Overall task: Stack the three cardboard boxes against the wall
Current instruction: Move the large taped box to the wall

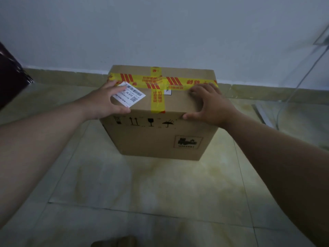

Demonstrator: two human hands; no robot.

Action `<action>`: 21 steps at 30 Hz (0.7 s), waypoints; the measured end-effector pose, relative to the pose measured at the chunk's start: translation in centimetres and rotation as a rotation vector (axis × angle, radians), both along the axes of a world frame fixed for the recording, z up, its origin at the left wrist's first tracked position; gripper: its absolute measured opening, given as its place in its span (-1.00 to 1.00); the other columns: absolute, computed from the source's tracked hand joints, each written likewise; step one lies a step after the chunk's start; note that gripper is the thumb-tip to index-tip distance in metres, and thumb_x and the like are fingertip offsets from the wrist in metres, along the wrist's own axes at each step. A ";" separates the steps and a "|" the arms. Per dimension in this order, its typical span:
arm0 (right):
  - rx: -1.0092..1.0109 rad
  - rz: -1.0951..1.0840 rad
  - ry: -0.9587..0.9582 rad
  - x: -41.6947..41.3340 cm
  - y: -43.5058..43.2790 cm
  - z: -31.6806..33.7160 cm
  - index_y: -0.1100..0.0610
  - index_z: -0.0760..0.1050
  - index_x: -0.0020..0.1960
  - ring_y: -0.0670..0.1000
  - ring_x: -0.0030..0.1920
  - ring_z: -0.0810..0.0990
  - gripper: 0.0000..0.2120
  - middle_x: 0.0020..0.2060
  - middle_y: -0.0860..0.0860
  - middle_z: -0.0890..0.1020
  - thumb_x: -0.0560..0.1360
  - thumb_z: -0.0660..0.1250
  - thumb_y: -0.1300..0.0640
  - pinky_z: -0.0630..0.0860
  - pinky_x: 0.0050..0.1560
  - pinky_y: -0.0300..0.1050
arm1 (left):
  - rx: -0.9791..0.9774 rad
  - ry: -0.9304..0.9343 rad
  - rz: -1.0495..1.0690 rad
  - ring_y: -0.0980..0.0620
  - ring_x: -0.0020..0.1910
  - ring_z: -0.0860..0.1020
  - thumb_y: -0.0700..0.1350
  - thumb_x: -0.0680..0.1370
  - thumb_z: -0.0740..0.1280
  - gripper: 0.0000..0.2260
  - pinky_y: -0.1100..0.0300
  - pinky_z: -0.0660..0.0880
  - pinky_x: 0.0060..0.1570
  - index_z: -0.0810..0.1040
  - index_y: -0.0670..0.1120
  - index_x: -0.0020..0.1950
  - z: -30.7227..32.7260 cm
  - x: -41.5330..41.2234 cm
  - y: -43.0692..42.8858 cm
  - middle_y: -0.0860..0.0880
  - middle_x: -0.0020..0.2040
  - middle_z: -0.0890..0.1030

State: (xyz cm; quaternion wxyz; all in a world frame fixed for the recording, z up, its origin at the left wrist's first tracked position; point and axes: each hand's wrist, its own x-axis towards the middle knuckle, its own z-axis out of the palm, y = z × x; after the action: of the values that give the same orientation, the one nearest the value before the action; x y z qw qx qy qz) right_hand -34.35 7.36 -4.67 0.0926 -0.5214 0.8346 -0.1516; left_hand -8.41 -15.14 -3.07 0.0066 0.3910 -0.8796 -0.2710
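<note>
One brown cardboard box (153, 138) stands on the tiled floor close to the grey wall (160, 32). Yellow tape with red print crosses its top, and a white shipping label lies near the left edge. My left hand (105, 100) lies on the top left of the box, fingers spread over the label and thumb at the front edge. My right hand (208, 104) rests on the top right corner, fingers on the lid and thumb at the front edge. No other box shows in this view.
A dark piece of furniture (10, 75) stands at the left edge. A thin cable (300, 81) hangs down at the right, near a pale frame on the floor. A low tiled skirting (67, 77) runs along the wall's base. A foot (115, 242) shows at the bottom edge.
</note>
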 end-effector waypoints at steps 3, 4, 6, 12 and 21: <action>-0.033 -0.011 -0.027 -1.7 -2.7 -0.4 -0.01 0.19 0.56 0.11 0.57 0.18 0.09 0.51 0.01 0.34 0.17 0.42 -0.47 0.29 0.46 0.30 | -0.019 0.023 -0.004 0.02 0.71 0.04 0.18 0.43 0.55 -0.16 0.00 0.06 0.61 0.27 0.16 0.65 -0.7 -1.3 -2.8 0.12 0.74 -0.01; -0.037 -0.026 -0.025 -2.3 -3.6 -0.3 0.00 0.18 0.56 0.11 0.56 0.21 0.10 0.51 0.02 0.35 0.17 0.44 -0.45 0.28 0.46 0.28 | -0.024 0.039 -0.009 0.02 0.71 0.04 0.18 0.43 0.54 -0.16 -0.02 0.05 0.62 0.27 0.15 0.65 -0.8 -1.9 -3.8 0.12 0.74 0.00; -0.003 -0.060 0.009 -3.6 -6.0 -0.3 -0.03 0.13 0.58 0.13 0.55 0.24 0.11 0.53 0.03 0.33 0.19 0.44 -0.45 0.23 0.47 0.30 | -0.026 0.071 -0.017 0.01 0.71 0.03 0.18 0.44 0.54 -0.17 0.00 0.04 0.63 0.27 0.14 0.65 -0.8 -3.3 -5.9 0.10 0.74 0.00; 0.061 -0.135 -0.002 -6.3 -11.6 -0.1 -0.09 0.09 0.60 0.20 0.51 0.31 0.09 0.54 0.09 0.31 0.23 0.46 -0.42 0.22 0.48 0.31 | -0.061 0.075 -0.047 -0.06 0.71 0.05 0.26 0.43 0.50 -0.18 -0.06 0.06 0.63 0.26 0.19 0.64 -1.6 -6.8 -12.6 0.10 0.74 0.04; 0.078 -0.146 0.049 -8.2 -15.2 0.0 -0.08 0.04 0.62 0.18 0.54 0.27 0.07 0.58 0.08 0.25 0.28 0.43 -0.42 0.22 0.50 0.21 | -0.109 0.100 -0.076 -0.11 0.71 0.04 0.31 0.43 0.47 -0.16 -0.11 0.08 0.61 0.24 0.18 0.66 -2.5 -9.7 -17.1 0.09 0.74 0.04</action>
State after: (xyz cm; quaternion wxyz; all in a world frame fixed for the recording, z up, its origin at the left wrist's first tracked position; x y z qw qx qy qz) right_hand -42.53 -7.88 -4.70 0.0811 -0.4589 0.8776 -0.1124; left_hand -18.07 -32.28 -5.59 0.0613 0.3425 -0.9058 -0.2419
